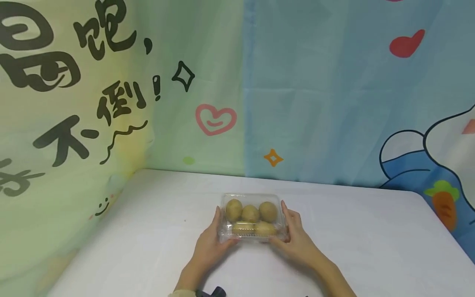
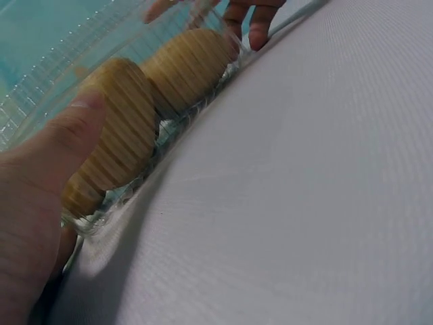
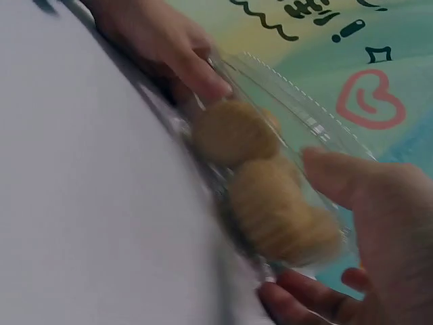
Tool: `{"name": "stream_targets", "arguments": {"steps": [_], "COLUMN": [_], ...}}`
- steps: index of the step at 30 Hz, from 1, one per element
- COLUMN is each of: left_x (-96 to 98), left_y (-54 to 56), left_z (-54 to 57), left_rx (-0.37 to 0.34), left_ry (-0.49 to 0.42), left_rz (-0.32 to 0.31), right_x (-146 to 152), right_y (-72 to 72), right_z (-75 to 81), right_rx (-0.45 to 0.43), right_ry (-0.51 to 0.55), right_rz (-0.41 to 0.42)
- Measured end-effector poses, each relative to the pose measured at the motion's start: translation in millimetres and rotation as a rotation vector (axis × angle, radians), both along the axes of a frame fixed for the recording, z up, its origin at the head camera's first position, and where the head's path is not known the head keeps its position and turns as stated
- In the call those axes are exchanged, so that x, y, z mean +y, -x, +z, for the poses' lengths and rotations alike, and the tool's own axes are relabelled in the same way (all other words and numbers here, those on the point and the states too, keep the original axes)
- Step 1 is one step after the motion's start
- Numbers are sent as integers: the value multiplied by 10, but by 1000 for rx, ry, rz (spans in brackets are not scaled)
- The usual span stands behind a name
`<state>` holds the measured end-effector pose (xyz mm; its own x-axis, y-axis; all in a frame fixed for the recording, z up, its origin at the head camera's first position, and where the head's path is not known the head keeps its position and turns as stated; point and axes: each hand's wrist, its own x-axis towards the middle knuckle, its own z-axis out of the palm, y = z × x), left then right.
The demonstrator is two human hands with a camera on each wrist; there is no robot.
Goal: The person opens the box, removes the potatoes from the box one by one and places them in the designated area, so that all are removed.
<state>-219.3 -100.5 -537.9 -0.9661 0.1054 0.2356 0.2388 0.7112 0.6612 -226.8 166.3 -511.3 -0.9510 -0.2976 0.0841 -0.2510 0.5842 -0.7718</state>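
Note:
A clear plastic clamshell box [image 1: 250, 197] with a ribbed front holds several yellow-brown potatoes [image 1: 250, 213]. Its lid is down over them. My left hand [image 1: 210, 246] grips the left side, thumb at the front near corner and fingers along the side wall. On the opposite side my right hand [image 1: 297, 242] holds the box the same way, thumb in front. In the left wrist view the thumb [image 2: 74, 128] lies against the clear wall, and the box's lower edge is close over the white surface. The right wrist view is blurred; there the fingers [image 3: 304, 298] reach round the box's lower corner.
The box is near the middle of a white table [image 1: 156, 231]. Behind the table hangs a printed cloth [image 1: 315, 103] with hearts and a carrot, and another cloth with black lettering [image 1: 59, 136] runs along the left. A dark wrist strap [image 1: 213, 292] shows at the left wrist.

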Motion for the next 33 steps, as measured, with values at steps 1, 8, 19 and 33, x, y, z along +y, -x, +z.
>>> {"name": "stream_targets", "arguments": {"steps": [1, 8, 19, 33], "left_x": [4, 21, 18, 18], "left_y": [0, -22, -3, 3], "left_z": [-1, 14, 2, 27], "left_rx": [-7, -60, -45, -46], "left_ry": [3, 26, 23, -14], "left_rz": [-3, 14, 53, 29], "right_x": [28, 173, 171, 81], "right_y": [21, 178, 225, 334], "right_z": [17, 134, 124, 28], "right_rx": [-17, -152, -14, 303], "right_ry": [-8, -7, -12, 79], "right_rz": [27, 251, 231, 232]}}
